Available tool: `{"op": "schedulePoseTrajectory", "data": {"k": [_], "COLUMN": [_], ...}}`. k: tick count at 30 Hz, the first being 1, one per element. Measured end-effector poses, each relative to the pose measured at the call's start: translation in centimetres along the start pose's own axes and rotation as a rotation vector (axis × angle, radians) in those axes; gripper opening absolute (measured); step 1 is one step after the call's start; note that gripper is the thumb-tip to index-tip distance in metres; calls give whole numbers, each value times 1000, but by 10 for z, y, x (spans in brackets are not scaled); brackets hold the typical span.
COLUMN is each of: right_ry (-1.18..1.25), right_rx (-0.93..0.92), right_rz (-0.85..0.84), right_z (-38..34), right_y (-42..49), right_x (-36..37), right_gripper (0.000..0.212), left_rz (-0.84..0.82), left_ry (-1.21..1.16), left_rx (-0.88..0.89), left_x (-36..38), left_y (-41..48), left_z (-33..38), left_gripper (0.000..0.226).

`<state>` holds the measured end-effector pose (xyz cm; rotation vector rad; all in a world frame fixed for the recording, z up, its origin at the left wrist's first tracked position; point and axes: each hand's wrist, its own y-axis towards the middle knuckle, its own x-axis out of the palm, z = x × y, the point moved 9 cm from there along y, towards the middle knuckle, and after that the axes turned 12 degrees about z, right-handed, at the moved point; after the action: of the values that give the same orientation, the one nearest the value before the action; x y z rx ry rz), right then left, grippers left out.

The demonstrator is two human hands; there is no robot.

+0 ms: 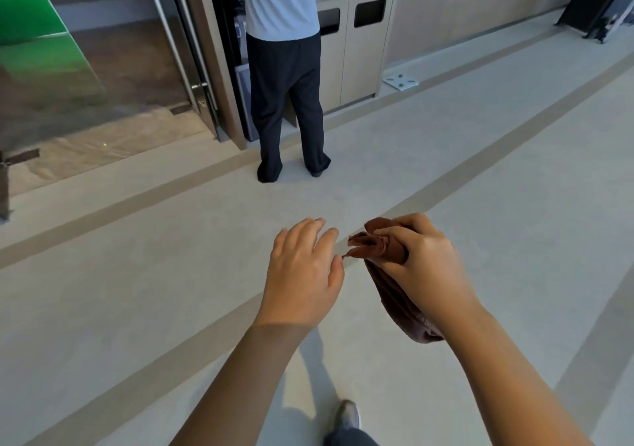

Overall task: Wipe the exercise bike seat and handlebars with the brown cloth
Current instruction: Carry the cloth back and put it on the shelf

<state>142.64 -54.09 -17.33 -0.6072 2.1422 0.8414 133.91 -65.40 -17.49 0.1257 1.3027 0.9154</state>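
My right hand (423, 260) is closed around the brown cloth (380, 250), bunched in the fist with a long end hanging down below the wrist. A thin corner of the cloth points left toward my left hand (303, 274), whose fingers are spread; its thumb tip is right at that corner, and I cannot tell if it touches. Both hands hover above the pale floor. No exercise bike, seat or handlebars appear in the head view.
A person in a white shirt and dark trousers (286, 78) stands ahead, back turned, at a cabinet with two bin openings (350, 50). A glass door (103, 50) is at left, dark equipment (597, 6) at far right. My shoe (348, 414) shows at the bottom.
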Motion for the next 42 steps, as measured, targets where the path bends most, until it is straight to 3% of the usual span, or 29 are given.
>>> {"op": "schedulePoseTrajectory", "data": {"k": [8,15,22,30,42], "right_ry": [25,10,26,30,57], "right_rx": [-73,-96,-53,-8,-115], "right_rz": [-49,-83,-29,-20,-77], "right_z": [-10,-51,-87,-72,-19], "right_y": [166,289,404,507,702], "right_x": [73,167,231,280,338], "right_gripper": [30,33,31,31,28], "left_rz": [93,0,23,29,64], "left_ry": [44,77,80,44,110], "left_rx": [-38,-99,-58,-19,-85], "left_x": [46,86,105,160,256], "left_y": [135,237,344,439,602], "left_z": [-88,-211,-311,-357,-401], "left_gripper": [29,32,31,31,28]}}
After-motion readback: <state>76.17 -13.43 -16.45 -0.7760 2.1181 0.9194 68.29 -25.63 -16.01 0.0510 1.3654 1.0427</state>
